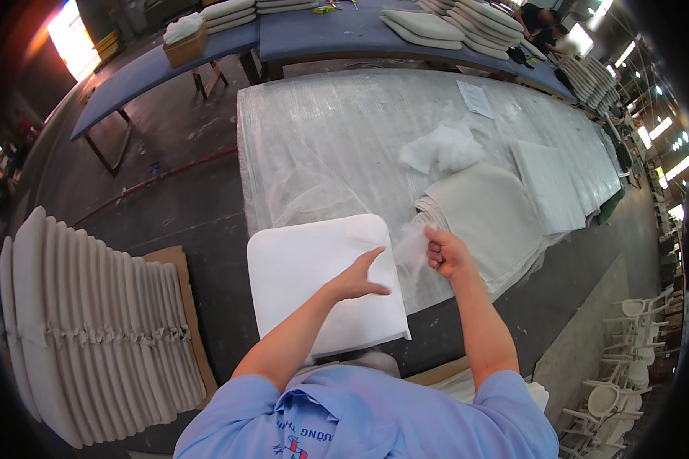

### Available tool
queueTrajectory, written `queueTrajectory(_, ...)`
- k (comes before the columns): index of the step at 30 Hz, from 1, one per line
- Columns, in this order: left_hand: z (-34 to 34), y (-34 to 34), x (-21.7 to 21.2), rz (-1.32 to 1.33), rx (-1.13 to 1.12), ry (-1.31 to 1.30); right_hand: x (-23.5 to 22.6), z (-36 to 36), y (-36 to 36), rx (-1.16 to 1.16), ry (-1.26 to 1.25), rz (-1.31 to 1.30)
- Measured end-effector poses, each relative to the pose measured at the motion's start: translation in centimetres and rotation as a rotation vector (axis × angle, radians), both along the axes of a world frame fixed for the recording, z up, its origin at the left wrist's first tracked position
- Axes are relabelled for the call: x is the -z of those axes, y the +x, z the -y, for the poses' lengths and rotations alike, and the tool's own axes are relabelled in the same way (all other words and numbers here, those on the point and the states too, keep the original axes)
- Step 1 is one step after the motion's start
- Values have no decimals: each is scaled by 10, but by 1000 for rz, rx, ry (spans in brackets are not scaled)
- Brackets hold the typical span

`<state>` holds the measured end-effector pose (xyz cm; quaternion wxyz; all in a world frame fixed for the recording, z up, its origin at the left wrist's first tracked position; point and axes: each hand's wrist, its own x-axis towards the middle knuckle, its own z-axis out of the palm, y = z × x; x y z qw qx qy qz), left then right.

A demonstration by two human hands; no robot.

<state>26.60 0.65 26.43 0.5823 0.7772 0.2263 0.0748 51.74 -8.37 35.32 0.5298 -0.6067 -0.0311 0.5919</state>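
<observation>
In front of me lies a white, flat seat cushion (302, 279) with rounded far corners. My left hand (357, 278) hovers over its right part, or rests lightly on it; thumb and fingers are spread and hold nothing. Just past the cushion's right edge, my right hand (445, 254) is closed in a pinch on a tuft of thin white wadding (412, 251), which looks blurred and see-through. Beside that hand is a pile of light grey-beige fabric covers (486, 210), its edges fanned at the left. More crumpled white wadding (445, 147) sits beyond the pile.
Clear plastic film covers the work table (306, 130), with a paper sheet (476, 99) and folded white sheets (543, 183) on it. Beige cushions (99, 321) stand in a row at left. Blue tables (337, 34) carry cushion stacks (482, 27). White chairs (612, 398) stand at right.
</observation>
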Motion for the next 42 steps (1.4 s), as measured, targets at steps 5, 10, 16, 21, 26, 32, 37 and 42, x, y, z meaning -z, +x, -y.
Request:
queueTrajectory(5,0,14,-9,52,-183,-661,12,-14,-53,-147,13,112)
queueTrajectory(10,-2,-36,13,53,-352,-893,34,-26,-78,-529,38,291)
queueTrajectory(16,-1,-92,7,65,-521,-1007,96,-57,-126,-589,42,298)
queueTrajectory(21,-38,-158,37,-126,-856,-714,113,-111,-195,-580,52,270)
queueTrajectory(26,-94,-200,38,-229,-1180,-117,133,-175,-256,-542,62,170)
queueTrajectory(32,-95,-182,35,-237,-1288,524,186,-205,-282,-419,-2,304)
queueTrajectory(37,-86,-146,78,-215,-996,692,204,-208,-284,-453,48,459)
queueTrajectory(42,-105,-147,105,-543,-832,770,184,-207,-265,-508,-24,487)
